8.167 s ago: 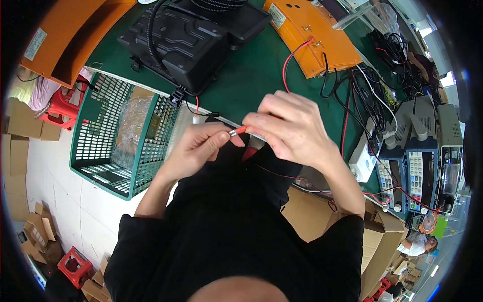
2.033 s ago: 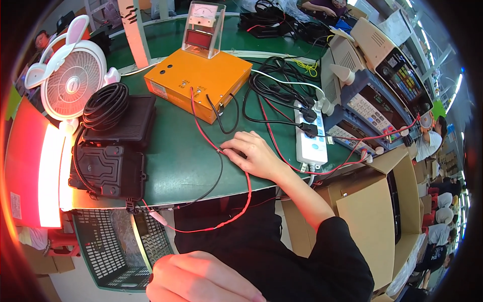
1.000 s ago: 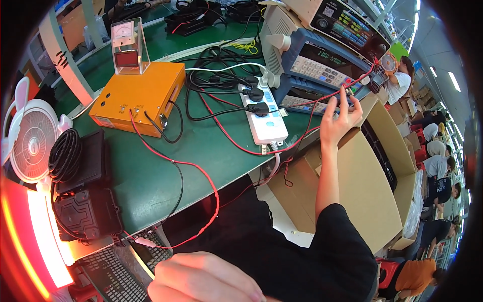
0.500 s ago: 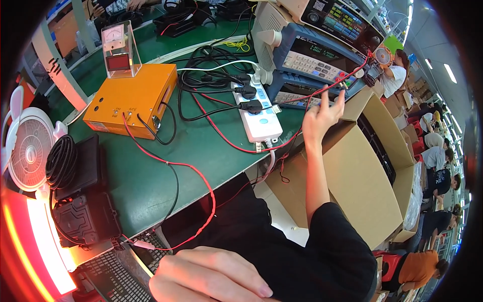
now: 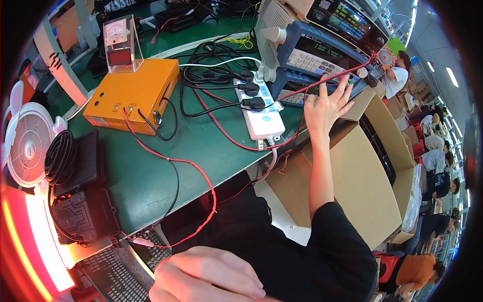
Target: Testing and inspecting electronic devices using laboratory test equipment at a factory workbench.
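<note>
Red cable (image 5: pixel 193 163) crosses green bench (image 5: pixel 131 181); people (image 5: pixel 435 159), seemingly seated.

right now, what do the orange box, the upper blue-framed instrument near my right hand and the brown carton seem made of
Orange box: probably painted metal, satin; flat faces, crisp edges, even colour.
Upper blue-framed instrument: frame likely matte plastic or rubber, given its thick border and even blue; casing uncertain.
Brown carton: cardboard, matte, with folded flaps showing.
</note>
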A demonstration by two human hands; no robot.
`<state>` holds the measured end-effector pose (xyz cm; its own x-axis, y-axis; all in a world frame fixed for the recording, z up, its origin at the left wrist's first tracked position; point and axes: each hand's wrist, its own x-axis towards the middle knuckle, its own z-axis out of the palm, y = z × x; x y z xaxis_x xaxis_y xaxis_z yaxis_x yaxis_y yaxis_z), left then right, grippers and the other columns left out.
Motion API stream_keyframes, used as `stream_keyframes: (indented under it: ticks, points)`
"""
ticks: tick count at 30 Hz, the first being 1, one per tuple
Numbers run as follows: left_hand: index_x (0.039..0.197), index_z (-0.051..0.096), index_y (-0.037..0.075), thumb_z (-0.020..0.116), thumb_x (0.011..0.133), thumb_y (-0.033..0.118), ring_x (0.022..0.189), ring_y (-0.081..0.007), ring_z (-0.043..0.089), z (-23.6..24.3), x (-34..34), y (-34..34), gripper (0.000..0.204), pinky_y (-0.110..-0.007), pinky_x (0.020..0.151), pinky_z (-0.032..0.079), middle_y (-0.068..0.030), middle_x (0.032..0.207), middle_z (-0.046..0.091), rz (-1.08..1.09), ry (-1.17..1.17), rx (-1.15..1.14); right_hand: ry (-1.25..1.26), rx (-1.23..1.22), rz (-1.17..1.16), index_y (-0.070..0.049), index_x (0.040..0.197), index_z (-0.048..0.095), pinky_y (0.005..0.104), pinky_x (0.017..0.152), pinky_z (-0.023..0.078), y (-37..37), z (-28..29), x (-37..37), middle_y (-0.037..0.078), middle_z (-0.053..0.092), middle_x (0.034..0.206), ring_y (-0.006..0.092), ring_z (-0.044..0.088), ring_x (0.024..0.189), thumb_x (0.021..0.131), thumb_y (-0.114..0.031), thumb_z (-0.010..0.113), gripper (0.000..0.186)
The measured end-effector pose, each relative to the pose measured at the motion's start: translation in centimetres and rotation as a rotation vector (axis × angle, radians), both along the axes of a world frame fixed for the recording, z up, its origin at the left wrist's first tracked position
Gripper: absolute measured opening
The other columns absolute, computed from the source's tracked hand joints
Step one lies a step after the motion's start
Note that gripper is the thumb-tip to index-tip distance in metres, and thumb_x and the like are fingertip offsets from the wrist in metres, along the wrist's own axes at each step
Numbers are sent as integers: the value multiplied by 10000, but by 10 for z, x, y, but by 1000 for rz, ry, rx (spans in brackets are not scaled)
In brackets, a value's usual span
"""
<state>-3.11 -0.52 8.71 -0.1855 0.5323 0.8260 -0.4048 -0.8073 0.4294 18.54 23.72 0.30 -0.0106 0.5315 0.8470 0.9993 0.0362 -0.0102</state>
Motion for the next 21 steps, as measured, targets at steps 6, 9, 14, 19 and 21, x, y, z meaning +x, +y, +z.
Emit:
stream_keyframes:
  ticks: [6, 9, 14, 19, 21]
  points:
    - [603, 629, 42, 677, 726, 85, 699, -174, 523, 2, 5, -6, 138, -262, 572, 450, -47, 693, 557, -13, -33, -14, -27, 32, 19, -131, 987, 665, 627, 991, 174, -1, 12, 5, 181, 268, 1391, 377, 228, 1292, 711, -170, 579, 292]
    - [614, 633, 39, 685, 718, 86, 703, -175, 523, 0, 5, -10, 125, -262, 573, 452, -47, 702, 559, 3, -44, -20, 29, 108, 82, -129, 1019, 648, 611, 991, 192, -3, 6, 12, 181, 298, 1376, 380, 275, 1268, 725, -157, 588, 301]
    - [631, 622, 43, 693, 720, 90, 698, -173, 516, 0, -1, -7, 123, -262, 573, 450, -45, 710, 550, -29, 9, 32, 149, 208, 209, -116, 1037, 631, 483, 992, 231, -24, -17, 17, 195, 348, 1330, 359, 328, 1227, 717, -112, 617, 320]
    - [638, 611, 45, 697, 722, 97, 692, -171, 511, -1, 3, -5, 131, -260, 571, 448, -46, 711, 542, 11, -25, -8, 299, 111, 200, -119, 1053, 633, 469, 974, 252, -36, -53, 18, 173, 383, 1287, 339, 335, 1202, 707, -101, 626, 346]
    - [641, 606, 46, 699, 723, 99, 690, -171, 509, -1, 4, -5, 135, -259, 570, 448, -46, 711, 539, 22, -40, -23, 276, 6, 136, -112, 1050, 642, 475, 980, 245, -39, -66, 20, 174, 381, 1298, 342, 329, 1206, 741, -104, 590, 313]
